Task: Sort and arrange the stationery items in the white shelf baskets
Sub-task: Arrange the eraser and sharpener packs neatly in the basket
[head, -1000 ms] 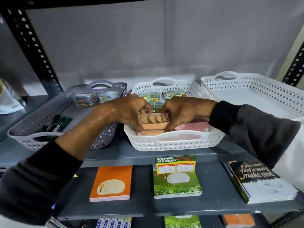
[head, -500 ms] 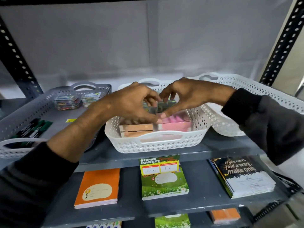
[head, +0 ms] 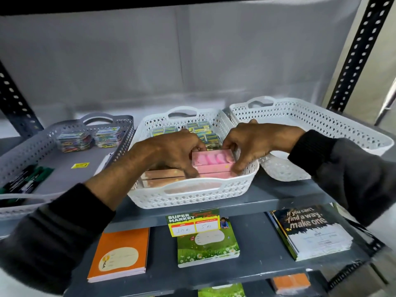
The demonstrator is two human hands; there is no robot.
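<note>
A white lattice basket [head: 188,198] stands in the middle of the grey shelf. Inside it lie pink boxes [head: 214,162] at the front right, tan boxes [head: 165,179] at the front left, and several small green-and-yellow boxes [head: 203,129] at the back. My left hand [head: 171,151] grips the left end of the top pink box. Its right end is pinched by my right hand [head: 250,142]. The box sits on the pink stack.
A grey basket [head: 27,146] on the left holds clip packs [head: 75,139] and dark markers [head: 25,181]. Another white basket [head: 321,123] stands at the right. The shelf below carries an orange notebook [head: 120,254], a green notebook [head: 205,243] and a black-covered stack [head: 308,230].
Both hands left the tan boxes at the front left, passed over the basket's middle, and now hold the top pink box at the front right. My view shifted left.
</note>
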